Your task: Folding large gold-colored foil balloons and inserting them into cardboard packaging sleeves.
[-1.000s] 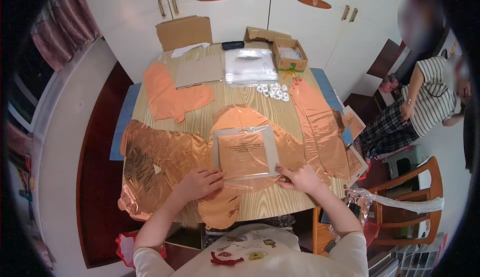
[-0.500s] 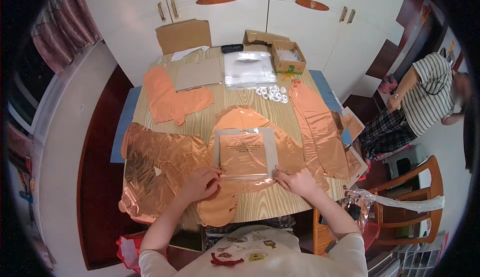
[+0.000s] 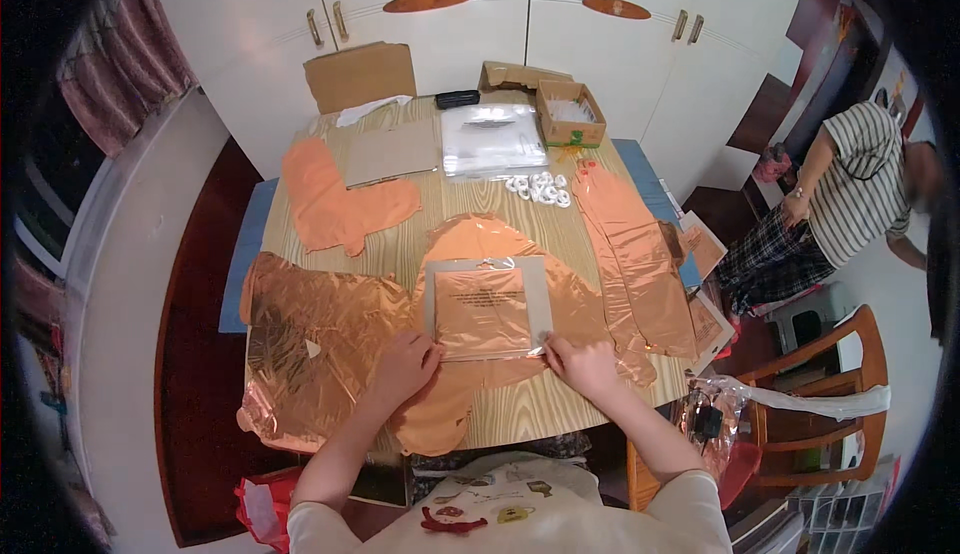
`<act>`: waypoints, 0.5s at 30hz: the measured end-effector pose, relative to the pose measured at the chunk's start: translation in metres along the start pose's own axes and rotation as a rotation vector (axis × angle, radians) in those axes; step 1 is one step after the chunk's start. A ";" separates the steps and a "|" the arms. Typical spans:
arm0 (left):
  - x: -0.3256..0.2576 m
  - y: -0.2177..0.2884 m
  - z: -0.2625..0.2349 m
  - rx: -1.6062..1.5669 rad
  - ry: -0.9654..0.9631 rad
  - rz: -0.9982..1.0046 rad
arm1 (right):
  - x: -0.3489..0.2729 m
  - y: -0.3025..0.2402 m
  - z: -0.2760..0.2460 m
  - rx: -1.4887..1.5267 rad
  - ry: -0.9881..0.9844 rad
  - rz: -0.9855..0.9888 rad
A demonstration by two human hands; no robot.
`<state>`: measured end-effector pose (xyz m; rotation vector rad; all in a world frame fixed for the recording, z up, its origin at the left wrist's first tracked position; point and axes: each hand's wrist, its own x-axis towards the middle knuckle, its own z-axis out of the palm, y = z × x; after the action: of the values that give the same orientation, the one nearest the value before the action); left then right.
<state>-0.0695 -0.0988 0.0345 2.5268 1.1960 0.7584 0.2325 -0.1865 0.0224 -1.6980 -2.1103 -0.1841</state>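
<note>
A clear packet with a grey backing card and a folded rose-gold foil balloon (image 3: 483, 312) inside lies before me, over larger foil sheets. My left hand (image 3: 408, 362) pinches its lower left corner with curled fingers. At the lower right corner, my right hand (image 3: 583, 366) grips the edge between thumb and fingers. Beneath the packet spreads a flat foil balloon (image 3: 575, 299). Another shiny foil balloon (image 3: 325, 334) is crumpled to the left, partly behind my left forearm.
Farther back are an orange foil balloon (image 3: 330, 204), a grey card (image 3: 390, 152), clear bags (image 3: 490, 144), white rings (image 3: 540, 189) and a small carton (image 3: 572, 114). Long foil balloons (image 3: 640, 284) line the right side. A person (image 3: 850, 189) stands beyond a wooden chair (image 3: 870, 394).
Both hands stay at the packet's lower corners, their fingers shifted slightly. The whole view has moved a little. The person at right has lowered an arm slightly.
</note>
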 end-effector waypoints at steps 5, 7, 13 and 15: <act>0.003 0.006 0.009 0.108 0.041 0.015 | -0.002 -0.009 0.012 -0.055 0.058 0.034; 0.004 0.005 0.015 0.153 0.072 0.031 | -0.001 -0.012 0.014 -0.067 0.043 0.052; 0.003 0.012 0.013 0.151 0.035 -0.106 | 0.002 -0.018 0.009 -0.131 -0.015 0.162; 0.006 0.013 0.010 0.055 0.022 -0.197 | 0.005 -0.020 0.007 -0.128 -0.019 0.182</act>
<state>-0.0525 -0.1026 0.0330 2.4020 1.4660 0.7148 0.2113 -0.1844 0.0215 -1.9614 -1.9808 -0.2536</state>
